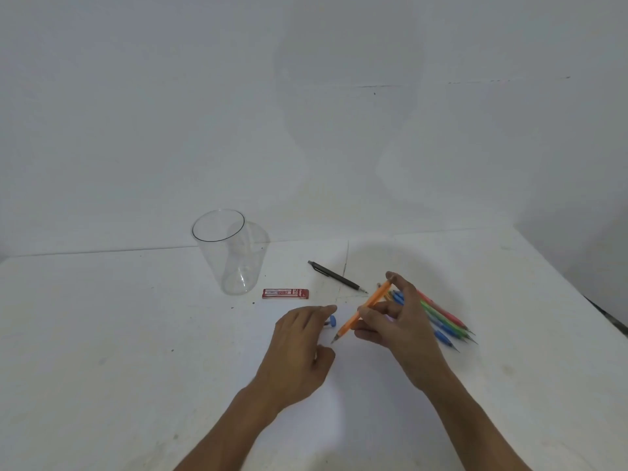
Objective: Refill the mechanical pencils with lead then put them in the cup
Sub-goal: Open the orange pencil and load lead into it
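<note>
Dim, even light came from behind the viewer, throwing a broad faint shadow on the pale grey wall (339, 130) and flat white tabletop (136, 334). The clear plastic cup (234, 266) cast a soft shadow rightward. Focus was soft, and the tabletop's far edge bowed.

White table (102, 334) stands against a plain pale wall (204, 96)

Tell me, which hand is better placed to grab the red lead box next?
Left. The left hand lies nearer the red lead box and appears free, while the right hand is busy gripping the orange pencil, farther from the box.
</note>
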`<action>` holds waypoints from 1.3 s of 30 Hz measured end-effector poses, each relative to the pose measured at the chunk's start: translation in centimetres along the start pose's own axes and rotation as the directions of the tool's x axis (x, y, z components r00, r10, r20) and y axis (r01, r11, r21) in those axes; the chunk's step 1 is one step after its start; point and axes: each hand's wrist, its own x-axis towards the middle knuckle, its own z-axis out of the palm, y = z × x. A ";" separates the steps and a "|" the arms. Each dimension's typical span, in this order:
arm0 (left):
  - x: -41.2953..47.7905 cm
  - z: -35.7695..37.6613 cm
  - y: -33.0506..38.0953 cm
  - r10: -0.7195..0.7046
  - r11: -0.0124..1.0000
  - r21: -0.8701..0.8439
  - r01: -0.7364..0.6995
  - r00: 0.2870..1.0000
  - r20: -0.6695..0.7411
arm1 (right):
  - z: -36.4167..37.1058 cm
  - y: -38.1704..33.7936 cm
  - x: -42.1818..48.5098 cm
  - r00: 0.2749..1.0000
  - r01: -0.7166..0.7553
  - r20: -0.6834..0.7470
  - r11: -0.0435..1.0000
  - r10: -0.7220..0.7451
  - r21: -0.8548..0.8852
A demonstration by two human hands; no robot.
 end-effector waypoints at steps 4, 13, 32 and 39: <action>-0.3 -1.2 0.3 -0.005 1.000 -0.025 0.007 0.999 0.043 | -0.2 0.4 -0.5 0.999 -0.002 -0.034 0.999 0.003 0.033; -0.1 -2.7 2.6 -0.020 0.990 -0.129 0.049 0.976 0.217 | 1.4 1.9 -2.3 0.996 -0.013 0.093 0.999 0.008 0.050; 0.0 -1.5 2.6 -0.072 0.997 -0.016 0.078 0.971 0.227 | -0.7 2.6 -1.6 0.977 -0.094 0.197 0.994 0.082 0.051; 0.0 -1.0 3.0 -0.062 0.998 -0.010 0.064 0.981 0.185 | -1.0 2.6 -1.4 0.972 -0.090 0.225 0.994 0.073 0.068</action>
